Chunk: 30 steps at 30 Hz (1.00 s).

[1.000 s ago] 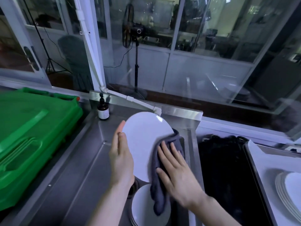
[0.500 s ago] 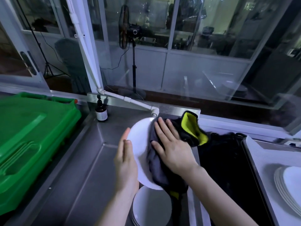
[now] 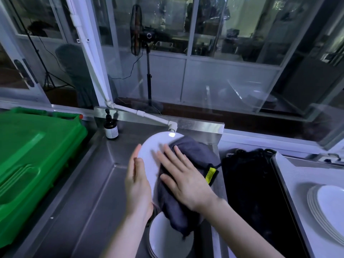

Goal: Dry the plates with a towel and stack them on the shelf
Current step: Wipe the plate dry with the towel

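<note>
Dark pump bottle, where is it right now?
In the head view the dark pump bottle stands upright at the back of the steel counter, left of centre, between the green bin and the white pipe.

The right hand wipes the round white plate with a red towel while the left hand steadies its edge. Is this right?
No. The head view shows a dark grey cloth towel with a yellow tag, not a red one. The rest is correct.

bare steel counter (image 3: 83, 192) left of plate (image 3: 150, 155), green bin (image 3: 37, 155) walling it, bottle (image 3: 111, 128) behind
</note>
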{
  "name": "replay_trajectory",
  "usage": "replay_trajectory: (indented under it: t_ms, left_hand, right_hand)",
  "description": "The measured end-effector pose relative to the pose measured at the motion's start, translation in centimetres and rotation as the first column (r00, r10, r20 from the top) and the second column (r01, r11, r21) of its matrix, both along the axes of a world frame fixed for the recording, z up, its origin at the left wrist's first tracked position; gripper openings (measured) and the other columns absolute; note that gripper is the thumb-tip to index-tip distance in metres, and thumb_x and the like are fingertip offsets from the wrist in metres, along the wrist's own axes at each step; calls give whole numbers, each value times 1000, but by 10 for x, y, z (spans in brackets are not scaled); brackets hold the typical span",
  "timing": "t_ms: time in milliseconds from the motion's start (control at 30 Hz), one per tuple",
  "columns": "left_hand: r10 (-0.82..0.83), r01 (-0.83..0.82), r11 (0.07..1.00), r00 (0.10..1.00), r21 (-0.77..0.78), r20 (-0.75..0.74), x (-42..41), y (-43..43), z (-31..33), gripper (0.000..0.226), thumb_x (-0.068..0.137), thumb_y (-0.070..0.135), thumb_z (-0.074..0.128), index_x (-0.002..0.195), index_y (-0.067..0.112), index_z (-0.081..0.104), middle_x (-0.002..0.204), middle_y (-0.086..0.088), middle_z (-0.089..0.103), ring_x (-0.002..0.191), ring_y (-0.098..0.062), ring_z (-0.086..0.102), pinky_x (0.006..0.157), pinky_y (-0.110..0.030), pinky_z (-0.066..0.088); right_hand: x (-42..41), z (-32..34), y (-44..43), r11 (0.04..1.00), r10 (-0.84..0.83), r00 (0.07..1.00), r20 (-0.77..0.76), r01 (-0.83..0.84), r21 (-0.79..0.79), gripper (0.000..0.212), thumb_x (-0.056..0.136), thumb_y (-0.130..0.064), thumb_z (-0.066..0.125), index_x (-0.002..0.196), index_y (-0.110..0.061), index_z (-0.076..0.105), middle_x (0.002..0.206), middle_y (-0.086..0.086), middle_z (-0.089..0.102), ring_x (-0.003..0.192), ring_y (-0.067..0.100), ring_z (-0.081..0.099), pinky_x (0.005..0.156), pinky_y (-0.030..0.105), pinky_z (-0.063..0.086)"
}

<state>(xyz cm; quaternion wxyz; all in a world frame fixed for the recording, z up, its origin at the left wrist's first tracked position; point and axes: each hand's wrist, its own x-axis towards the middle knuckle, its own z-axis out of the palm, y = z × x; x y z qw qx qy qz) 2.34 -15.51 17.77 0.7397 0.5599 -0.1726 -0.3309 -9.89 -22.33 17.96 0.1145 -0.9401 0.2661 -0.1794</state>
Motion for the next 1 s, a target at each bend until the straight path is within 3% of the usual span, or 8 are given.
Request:
replay_trajectory:
  t_ms: [100,233,300,400,567,700,833,1000]
  left_hand:
    - [-23,23,1000,996,0,-85,1,6,-5,31,107,39,39,118,53,65,133,22,63,129,-5,56,115,-43,40]
    - [-38,38,999,990,-9,-133,7,9,-3,30,108,43,36,116,55,63,124,22,69,116,-4,65,98,-37,51]
    - [-21,20,1000,993,-10,-115,13,7,-2,32,108,42,35,116,55,63,123,21,70,114,-4,66,96,-36,52]
    - [9,-10,1000,996,-13,-90,22,4,0,33,108,41,36,119,56,63,128,21,67,119,-4,63,105,-40,48]
    - [-1,1,1000,999,22,36,38,0,4,37,105,31,48,119,63,60,125,31,61,125,3,53,111,-35,40]
    - [-179,169,983,961,65,209,50,3,6,43,103,25,52,121,63,59,109,35,67,97,12,62,83,-15,49]
    - [-372,352,928,861,122,347,53,4,8,44,95,31,54,129,59,56,125,28,65,121,-1,57,105,-32,40]
    - [-370,389,920,819,50,439,43,2,17,50,104,11,50,126,55,62,133,31,60,126,14,48,97,-8,39]
  right_hand:
    - [-6,11,-17,986,-142,983,113,131,105,63,99,-26,50,155,-17,22,164,-1,6,149,18,19,118,37,26]
    - [-18,19,-31,872,-457,889,28,454,-184,73,85,-52,61,143,-11,44,161,12,20,144,27,31,118,46,24]
    - [-27,24,-37,839,-542,839,-52,543,27,83,81,-66,60,146,-19,39,155,6,36,141,27,36,112,38,31]
    - [-33,18,-29,738,-570,805,163,416,531,44,82,-47,72,115,-23,55,111,-5,67,108,19,62,77,22,41]
    - [-30,-3,3,629,-663,657,359,228,743,32,80,-28,78,106,-30,60,97,-15,72,94,2,67,81,20,52]
    - [-28,19,-21,682,-613,709,349,252,686,29,77,-29,81,98,-24,61,90,-14,71,86,-3,65,79,22,50]
    - [-21,46,-49,842,-388,898,208,253,476,38,72,-37,84,92,-21,56,93,-8,61,90,7,56,78,19,42]
    - [-16,61,-55,917,-290,942,171,222,331,44,75,-37,82,109,-18,62,106,-7,60,100,10,57,89,22,42]
